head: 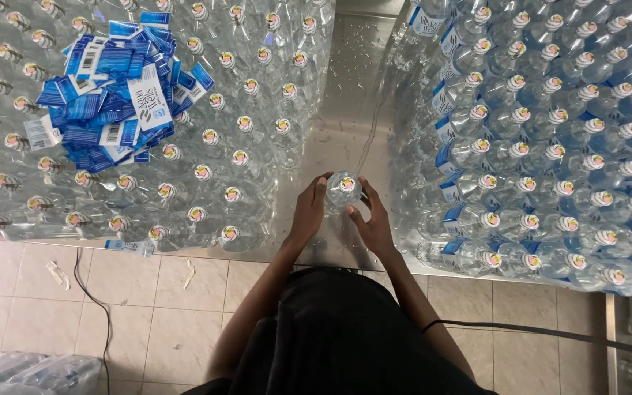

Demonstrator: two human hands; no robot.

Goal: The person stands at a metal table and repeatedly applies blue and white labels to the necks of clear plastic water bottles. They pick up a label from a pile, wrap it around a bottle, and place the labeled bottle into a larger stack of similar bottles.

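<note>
A heap of loose blue and white labels (115,91), small flat rectangles, lies on top of the capped bottles toward the worktop's far left corner; the clear bottles under it (235,146) stand upright in close rows over the left part of the steel worktop (345,95), bare of labels; one more label (129,246) lies at the near edge on the left. On the right part stands a second block of bottles (550,153), each wrapped with a blue and white label band, seen along the block's left face. Between the two blocks runs a bare wet strip of worktop; at its near edge a single clear bottle (343,189) stands upright, seen from above. The left hand (310,212) curls its fingers against the bottle's left side; the right hand (373,219) wraps its fingers around the right side; both grip it, fingers partly closed.
</note>
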